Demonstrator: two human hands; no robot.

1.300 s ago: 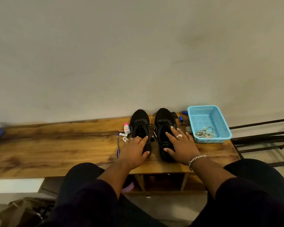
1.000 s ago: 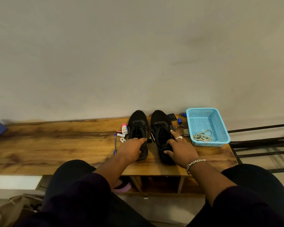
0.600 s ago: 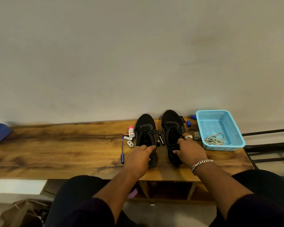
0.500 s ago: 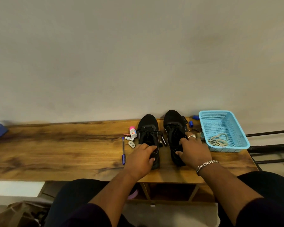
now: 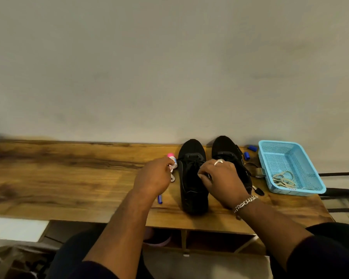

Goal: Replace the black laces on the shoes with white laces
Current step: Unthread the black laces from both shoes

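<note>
Shoes [image 5: 193,178], black pair, sit side by side on the counter [image 5: 69,178], toes to the wall. I see the right hand [image 5: 220,178] curled, pinching at the left shoe's black laces [image 5: 191,165]. Left hand [image 5: 153,178] curled beside a pink-capped bottle [image 5: 172,160]; grip unclear. Pale laces lie in the blue basket [image 5: 310,172]. No readable writing.

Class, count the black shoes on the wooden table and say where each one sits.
2. The left shoe stands mid-table, between both hands. The right shoe stands beside it, nearer the blue basket, partly covered by the right hand. None seem hidden.
</note>
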